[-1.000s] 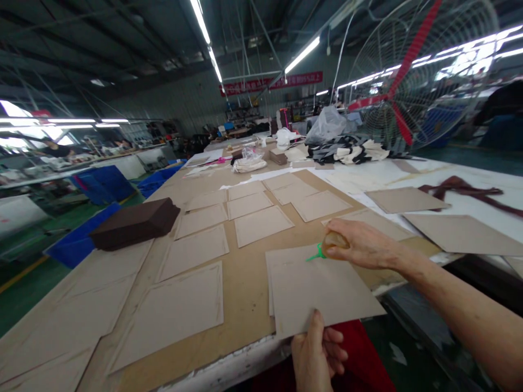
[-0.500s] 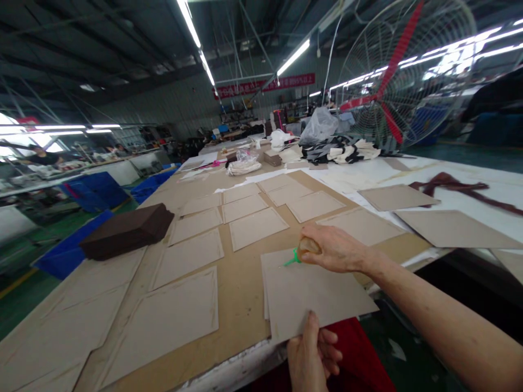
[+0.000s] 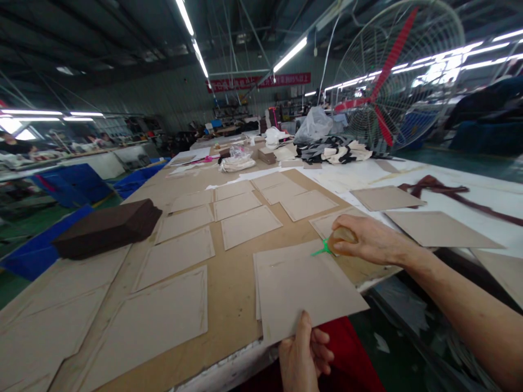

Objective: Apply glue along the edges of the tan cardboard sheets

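My right hand (image 3: 370,239) is closed around a small amber glue bottle (image 3: 341,240) with a green nozzle (image 3: 320,251); the nozzle tip rests near the far edge of a grey cardboard sheet (image 3: 300,286). My left hand (image 3: 304,356) pinches that sheet's near edge, thumb on top, where it overhangs the table's front edge. The sheet lies on the brown-covered work table (image 3: 235,283), with several similar cardboard sheets (image 3: 174,256) spread flat around it.
A dark brown stack (image 3: 106,227) sits at the table's left. Fabric pieces, a plastic bag (image 3: 312,125) and boxes crowd the far end. A large red-bladed fan (image 3: 388,76) stands at right. Brown strips (image 3: 437,190) lie on white table. Blue bins (image 3: 77,182) stand at left.
My right hand with the glue bottle slid left along the sheet's far edge, then back to the right. My left hand kept its hold on the sheet's near edge.
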The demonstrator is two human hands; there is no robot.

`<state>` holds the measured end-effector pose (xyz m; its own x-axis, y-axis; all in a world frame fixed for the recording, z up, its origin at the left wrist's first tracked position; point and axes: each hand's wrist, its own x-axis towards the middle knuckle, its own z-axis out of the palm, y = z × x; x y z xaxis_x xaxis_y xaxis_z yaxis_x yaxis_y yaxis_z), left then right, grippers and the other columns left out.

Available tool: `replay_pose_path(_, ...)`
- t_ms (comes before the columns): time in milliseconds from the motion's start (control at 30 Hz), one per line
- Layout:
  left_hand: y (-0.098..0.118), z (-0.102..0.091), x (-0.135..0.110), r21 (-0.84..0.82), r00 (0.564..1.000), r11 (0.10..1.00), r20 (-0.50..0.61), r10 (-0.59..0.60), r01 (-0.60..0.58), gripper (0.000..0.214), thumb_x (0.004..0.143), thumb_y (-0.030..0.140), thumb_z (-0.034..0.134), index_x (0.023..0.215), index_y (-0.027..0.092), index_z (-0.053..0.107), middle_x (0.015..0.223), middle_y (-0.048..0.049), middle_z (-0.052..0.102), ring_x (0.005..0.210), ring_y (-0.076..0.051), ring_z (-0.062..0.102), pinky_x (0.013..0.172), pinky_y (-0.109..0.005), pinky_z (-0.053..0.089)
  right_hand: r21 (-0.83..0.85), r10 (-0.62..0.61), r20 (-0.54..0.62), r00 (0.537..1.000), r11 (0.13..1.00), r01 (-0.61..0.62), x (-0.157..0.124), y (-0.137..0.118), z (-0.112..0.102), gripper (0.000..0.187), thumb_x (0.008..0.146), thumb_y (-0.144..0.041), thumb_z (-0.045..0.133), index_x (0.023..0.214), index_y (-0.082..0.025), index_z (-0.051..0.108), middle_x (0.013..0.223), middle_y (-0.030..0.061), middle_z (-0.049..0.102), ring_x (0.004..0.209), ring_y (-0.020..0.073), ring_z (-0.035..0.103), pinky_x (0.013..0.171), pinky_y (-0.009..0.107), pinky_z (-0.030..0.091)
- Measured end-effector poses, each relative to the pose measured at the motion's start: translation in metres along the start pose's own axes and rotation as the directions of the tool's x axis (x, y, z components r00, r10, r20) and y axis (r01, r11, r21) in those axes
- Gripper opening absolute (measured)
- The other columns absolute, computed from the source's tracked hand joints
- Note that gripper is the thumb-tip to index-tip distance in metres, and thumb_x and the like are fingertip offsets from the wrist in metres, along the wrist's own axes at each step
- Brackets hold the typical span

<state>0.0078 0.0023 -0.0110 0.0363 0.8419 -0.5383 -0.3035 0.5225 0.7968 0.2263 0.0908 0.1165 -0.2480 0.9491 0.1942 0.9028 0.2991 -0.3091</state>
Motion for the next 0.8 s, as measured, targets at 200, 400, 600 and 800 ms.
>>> replay_pose_path(200,0.002,0.002,-0.002,-0.003,0.999,1.000,-0.045,0.016,-0.016,0.057,0.065,0.066,0.063,0.055,0.010,0.063,0.043,-0.0060,0.057,0.034,-0.009,0.049,0.033,-0.016,0.029,0.059,-0.099,-0.021,0.995,0.993,0.100,0.020,-0.035,0.022,0.022,0.080,-0.036,0.061,0.094,-0.020,0.054,0.090,0.0042,0.061,0.080,0.0204,0.057,0.070,0.029,0.038)
replay_pose_path(400,0.001,0.000,0.001,0.026,0.999,0.999,-0.034,-0.019,0.020,0.057,0.068,0.065,0.060,0.054,0.009,0.063,0.039,-0.0065,0.056,0.032,-0.008,0.045,0.035,-0.016,0.027,0.057,-0.077,-0.011,0.997,0.995,0.078,0.015,-0.018,0.016,0.022,0.079,-0.037,0.061,0.094,-0.021,0.056,0.089,0.0031,0.062,0.080,0.0202,0.057,0.069,0.028,0.039)
replay_pose_path(600,0.001,0.000,0.000,0.005,1.000,1.000,-0.017,-0.007,0.007,0.055,0.067,0.063,0.062,0.056,0.009,0.064,0.040,-0.0066,0.056,0.034,-0.009,0.048,0.035,-0.016,0.029,-0.002,0.062,-0.020,0.998,0.998,-0.062,-0.014,0.025,-0.006,0.031,0.082,-0.047,0.057,0.098,-0.021,0.056,0.090,0.0047,0.063,0.077,0.0213,0.057,0.067,0.030,0.039)
replay_pose_path(800,0.009,0.005,-0.007,-0.025,0.999,1.000,-0.051,-0.008,0.007,0.051,0.067,0.058,0.066,0.053,0.009,0.063,0.040,-0.0057,0.056,0.035,-0.010,0.050,0.034,-0.016,0.030,-0.018,0.040,-0.033,0.999,0.999,-0.041,-0.014,0.019,-0.001,0.032,0.081,-0.044,0.058,0.102,-0.020,0.056,0.096,0.0060,0.064,0.083,0.0224,0.057,0.074,0.032,0.040)
